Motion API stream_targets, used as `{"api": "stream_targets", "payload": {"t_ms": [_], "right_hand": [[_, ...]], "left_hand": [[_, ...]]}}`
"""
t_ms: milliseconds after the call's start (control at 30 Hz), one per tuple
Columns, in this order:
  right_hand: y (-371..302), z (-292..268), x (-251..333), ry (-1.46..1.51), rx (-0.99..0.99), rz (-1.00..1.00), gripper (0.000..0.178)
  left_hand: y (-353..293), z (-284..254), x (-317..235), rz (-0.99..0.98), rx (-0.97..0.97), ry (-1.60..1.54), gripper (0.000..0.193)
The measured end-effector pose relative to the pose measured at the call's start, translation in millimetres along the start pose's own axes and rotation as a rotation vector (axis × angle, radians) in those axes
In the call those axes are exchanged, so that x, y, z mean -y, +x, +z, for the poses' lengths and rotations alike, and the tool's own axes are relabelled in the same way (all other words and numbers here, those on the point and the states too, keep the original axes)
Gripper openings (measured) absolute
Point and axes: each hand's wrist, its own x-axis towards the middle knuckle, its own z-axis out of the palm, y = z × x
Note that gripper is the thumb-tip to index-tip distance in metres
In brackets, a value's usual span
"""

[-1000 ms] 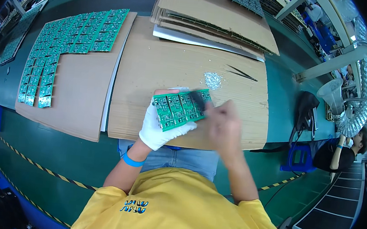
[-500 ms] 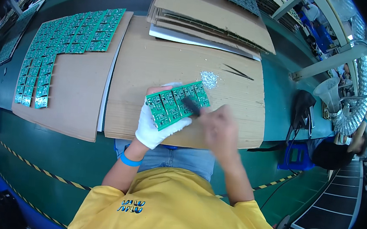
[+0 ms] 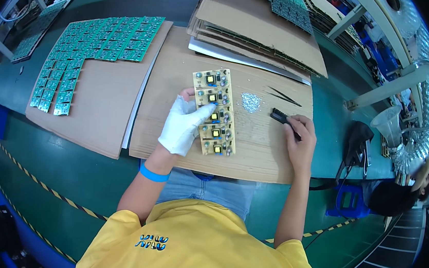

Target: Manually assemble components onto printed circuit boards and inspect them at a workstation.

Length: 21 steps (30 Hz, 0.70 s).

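My left hand (image 3: 183, 125), in a white glove, holds a long yellow circuit board panel (image 3: 215, 111) with its component side up, over a cardboard sheet (image 3: 255, 143). The panel carries several small units with yellow and black parts. My right hand (image 3: 300, 142) is bare and grips a small black brush (image 3: 281, 117), held to the right of the panel and apart from it. A little pile of silvery bits (image 3: 251, 102) lies on the cardboard between the panel and the brush.
Black tweezers (image 3: 284, 95) lie beyond the brush. Several green circuit boards (image 3: 88, 49) are laid out on cardboard at the left. A stack of cardboard sheets (image 3: 255, 29) with more green boards stands at the back. Another person (image 3: 399, 196) sits at the right.
The panel has been flipped from its green side to its yellow component side. My right hand with the brush has drawn away from it to the right.
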Motion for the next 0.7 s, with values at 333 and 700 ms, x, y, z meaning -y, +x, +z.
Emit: {"api": "stream_targets", "payload": {"t_ms": [333, 700], "right_hand": [[79.8, 39.9, -35.3, -0.081, 0.264, -0.088, 0.021], [70.6, 51.9, -45.3, 0.067, -0.012, 0.002, 0.015]], "left_hand": [[-1.6, -11.7, 7.4, -0.072, -0.047, -0.227, 0.033], [-0.2, -12.3, 6.0, -0.097, -0.031, -0.228, 0.034]]}}
